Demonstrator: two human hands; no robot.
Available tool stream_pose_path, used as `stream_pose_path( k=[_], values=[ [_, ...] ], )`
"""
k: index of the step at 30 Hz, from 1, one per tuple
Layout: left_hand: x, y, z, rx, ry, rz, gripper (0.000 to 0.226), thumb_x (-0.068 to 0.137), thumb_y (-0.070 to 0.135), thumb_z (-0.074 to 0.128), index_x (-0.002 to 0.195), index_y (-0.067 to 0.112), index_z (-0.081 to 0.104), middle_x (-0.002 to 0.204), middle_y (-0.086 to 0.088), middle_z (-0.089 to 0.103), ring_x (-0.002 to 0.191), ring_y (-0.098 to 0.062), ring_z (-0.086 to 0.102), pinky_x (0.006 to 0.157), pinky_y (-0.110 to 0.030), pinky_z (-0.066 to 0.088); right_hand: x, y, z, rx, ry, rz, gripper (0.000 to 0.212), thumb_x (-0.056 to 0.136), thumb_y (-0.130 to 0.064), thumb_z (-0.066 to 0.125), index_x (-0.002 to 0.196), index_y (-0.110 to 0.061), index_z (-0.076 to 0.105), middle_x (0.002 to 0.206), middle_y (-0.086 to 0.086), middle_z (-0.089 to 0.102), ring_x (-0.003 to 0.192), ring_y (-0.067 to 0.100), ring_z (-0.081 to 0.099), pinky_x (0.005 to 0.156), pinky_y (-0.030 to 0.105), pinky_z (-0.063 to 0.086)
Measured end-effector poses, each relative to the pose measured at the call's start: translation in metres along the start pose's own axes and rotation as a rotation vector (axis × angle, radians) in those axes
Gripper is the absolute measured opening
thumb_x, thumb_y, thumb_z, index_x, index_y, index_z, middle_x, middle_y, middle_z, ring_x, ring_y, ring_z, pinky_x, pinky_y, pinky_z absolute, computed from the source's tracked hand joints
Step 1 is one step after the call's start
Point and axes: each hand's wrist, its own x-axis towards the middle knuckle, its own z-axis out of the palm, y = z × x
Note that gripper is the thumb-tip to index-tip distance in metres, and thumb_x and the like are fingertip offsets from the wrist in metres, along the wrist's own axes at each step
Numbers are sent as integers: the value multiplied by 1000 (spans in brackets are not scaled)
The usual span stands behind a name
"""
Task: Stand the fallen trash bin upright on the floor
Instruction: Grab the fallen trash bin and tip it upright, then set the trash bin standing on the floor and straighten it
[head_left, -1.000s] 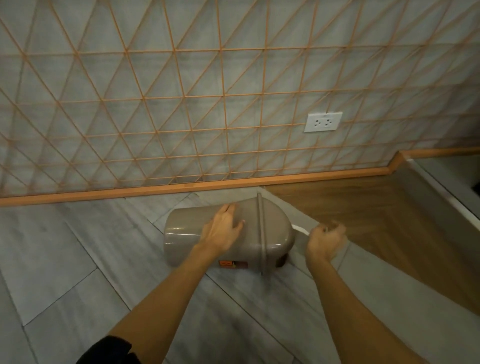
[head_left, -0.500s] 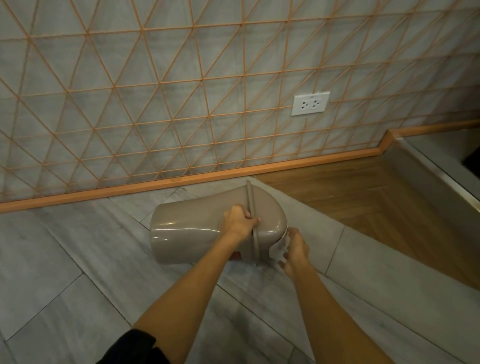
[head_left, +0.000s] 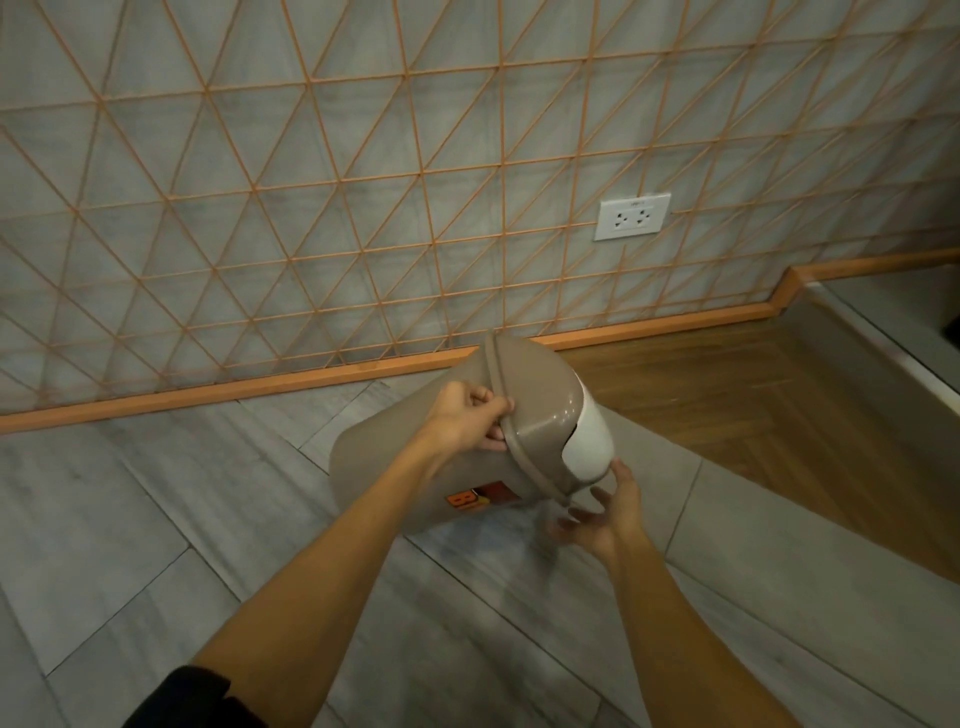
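Observation:
The trash bin (head_left: 384, 467) is beige plastic with a domed lid and a white swing flap (head_left: 589, 441). It is tilted, lid end raised toward the upper right, base end low at the left. An orange label shows on its lower side. My left hand (head_left: 467, 418) is shut on the rim where the lid meets the body. My right hand (head_left: 605, 514) is under the lid end with fingers spread, just below the flap; whether it touches the bin is unclear.
A grey wall with an orange triangular grid and an orange skirting (head_left: 260, 387) runs behind the bin. A white socket (head_left: 631, 215) is on the wall. Grey floor tiles (head_left: 130, 519) lie left and front; wooden flooring (head_left: 753, 395) and a raised ledge (head_left: 883, 332) are at the right.
The bin has gone from lying flat to tilted, lid end lifted. My left hand slid from the body to the rim and closed. My right hand moved under the lid end.

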Motion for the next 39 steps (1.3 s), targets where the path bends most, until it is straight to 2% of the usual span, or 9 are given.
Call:
stream_pose_path(
  k=[4,8,11,16,21,27,30,36,39],
  values=[
    [-9,10,-22,-38,16,39,23,90,10,62,70,6,52,60,-12,57,49,-12,58,55,-32,62,-12,-22,14,-17,-109,-63,51,80,-43,57,120,-10,53,126,20,45,106,41,50,98,59,43],
    [-18,15,-44,-62,33,63,18,92,10,58,78,7,48,66,-11,54,57,-14,57,54,-30,61,-28,-38,30,-92,-132,-131,40,84,-34,55,118,-13,54,118,13,47,106,36,49,71,51,50],
    [-24,18,-61,-111,20,60,14,93,10,56,85,8,45,73,-11,53,63,-16,56,56,-32,62,-43,-47,45,-166,-172,-158,36,86,-33,52,118,-16,54,115,12,46,113,35,45,78,47,47],
    [-34,16,-83,-177,-32,15,8,95,12,55,92,8,48,82,-12,59,70,-19,64,62,-35,63,-71,-57,66,-306,-229,-206,47,84,-34,52,128,-15,52,105,15,47,94,32,49,70,39,48],
    [-47,-5,-97,-134,-65,-56,7,96,11,53,97,5,50,90,-16,61,79,-24,64,67,-38,63,-89,-59,71,-450,-226,-303,27,83,-26,59,108,-13,57,104,10,55,92,26,54,67,37,49],
    [-57,-27,-90,-191,38,-81,6,97,9,49,96,4,52,86,-13,56,79,-22,60,61,-32,62,-101,-53,68,-556,-215,-330,12,83,-21,65,92,-17,58,102,8,59,94,26,56,81,41,50],
    [-59,-32,-91,-156,111,-86,12,97,11,50,102,1,54,98,-18,56,83,-24,60,64,-34,62,-106,-49,70,-588,-218,-334,12,83,-23,66,90,-19,57,101,6,60,96,26,57,93,45,48],
    [-72,-26,-85,70,361,-31,37,98,23,50,129,2,52,118,-17,61,103,-29,61,88,-44,54,-111,-55,70,-893,-192,-309,54,82,-41,67,127,-18,48,130,10,52,117,32,51,101,53,43],
    [-90,-13,-73,232,435,167,61,95,46,47,148,19,32,149,-10,40,131,-26,45,107,-46,40,-113,-64,69,-1116,-178,-420,81,79,-51,68,145,-22,32,146,7,42,123,32,47,102,54,41]
  ],
)
